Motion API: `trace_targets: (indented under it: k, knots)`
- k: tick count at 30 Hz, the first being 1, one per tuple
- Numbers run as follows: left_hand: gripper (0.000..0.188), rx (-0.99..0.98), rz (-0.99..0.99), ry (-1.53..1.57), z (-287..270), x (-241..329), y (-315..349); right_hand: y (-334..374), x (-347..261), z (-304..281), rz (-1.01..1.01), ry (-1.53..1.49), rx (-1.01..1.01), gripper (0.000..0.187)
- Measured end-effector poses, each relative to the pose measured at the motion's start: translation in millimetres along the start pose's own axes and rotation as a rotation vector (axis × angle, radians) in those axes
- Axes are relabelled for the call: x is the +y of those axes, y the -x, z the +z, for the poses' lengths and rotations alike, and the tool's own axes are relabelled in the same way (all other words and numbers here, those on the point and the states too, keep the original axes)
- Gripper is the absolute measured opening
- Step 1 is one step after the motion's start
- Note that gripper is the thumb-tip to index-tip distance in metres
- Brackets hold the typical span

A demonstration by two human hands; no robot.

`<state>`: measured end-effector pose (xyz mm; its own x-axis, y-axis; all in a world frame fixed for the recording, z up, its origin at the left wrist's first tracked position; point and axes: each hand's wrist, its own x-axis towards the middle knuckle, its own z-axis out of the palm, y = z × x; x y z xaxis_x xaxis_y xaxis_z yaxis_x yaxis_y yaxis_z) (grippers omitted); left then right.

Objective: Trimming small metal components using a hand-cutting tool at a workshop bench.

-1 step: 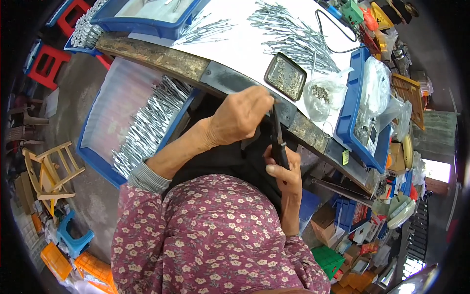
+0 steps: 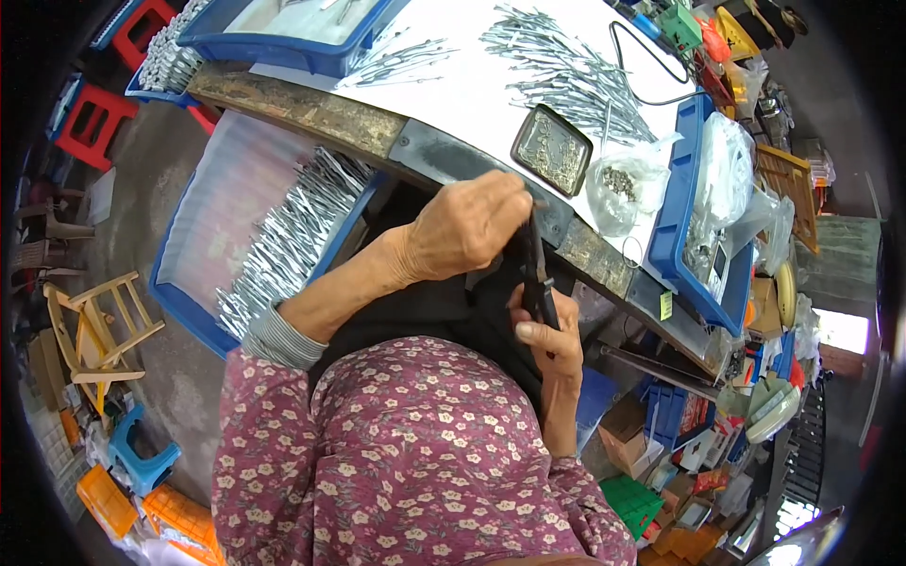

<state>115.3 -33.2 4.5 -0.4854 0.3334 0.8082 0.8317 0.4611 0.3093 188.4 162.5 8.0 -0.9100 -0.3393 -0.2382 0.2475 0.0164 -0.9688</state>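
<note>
My right hand [image 2: 557,330] is wrapped round a long dark tool with a black handle [image 2: 540,297], held upright in front of the bench edge; its exact kind is unclear. My left hand [image 2: 477,222] is closed in a pinch at the tool's upper end. Whatever sits between those fingertips is hidden. Just beyond, on the white bench top, lie a dark square tray [image 2: 552,149] of small metal bits and an open clear bag [image 2: 613,209] with similar bits. Farther back spreads a large pile of thin silvery metal rods [image 2: 566,75], with a smaller bunch [image 2: 406,61] to its left.
Under the bench at left, a blue crate [image 2: 175,302] holds many silvery rods. Another blue tray [image 2: 283,58] stands on the bench at far left. To the right, a blue bin [image 2: 675,241] contains plastic bags. A wooden folding chair [image 2: 99,335] and red stools [image 2: 94,125] stand on the floor.
My left hand has shifted very slightly to the right at the tool's upper end. Otherwise the scene looks the same.
</note>
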Motion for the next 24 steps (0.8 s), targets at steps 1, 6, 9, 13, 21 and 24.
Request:
trace_targets:
  k: [1, 6, 9, 13, 21, 24]
  knots:
    - [0.024, 0.001, 0.000, -0.009, -2.0, 0.5, 0.7, 3.2, 1.1, 0.9, 0.065, -0.105, -0.010, 0.035]
    - [0.022, 0.016, 0.019, -0.010, -0.8, -5.9, 5.4, 2.6, 7.4, 8.7, 0.142, -0.283, -0.062, 0.037]
    - [0.015, 0.109, -0.198, -0.077, -11.0, -5.7, -4.4, -1.2, 10.9, 15.0, 0.137, -0.383, -0.069, 0.039]
    - [0.007, 0.204, -0.558, -0.129, -30.7, -41.6, -8.2, -1.2, 15.5, 17.3, 0.154, -0.307, -0.119, 0.040]
    - [0.018, -0.161, -0.644, -0.435, -33.4, -127.0, 3.4, 1.1, 18.8, 24.2, 0.131, -0.169, -0.101, 0.035]
    - [0.015, -0.271, -0.618, -0.543, -26.8, -139.6, 6.3, 0.2, 23.4, 22.2, 0.141, -0.146, -0.115, 0.036]
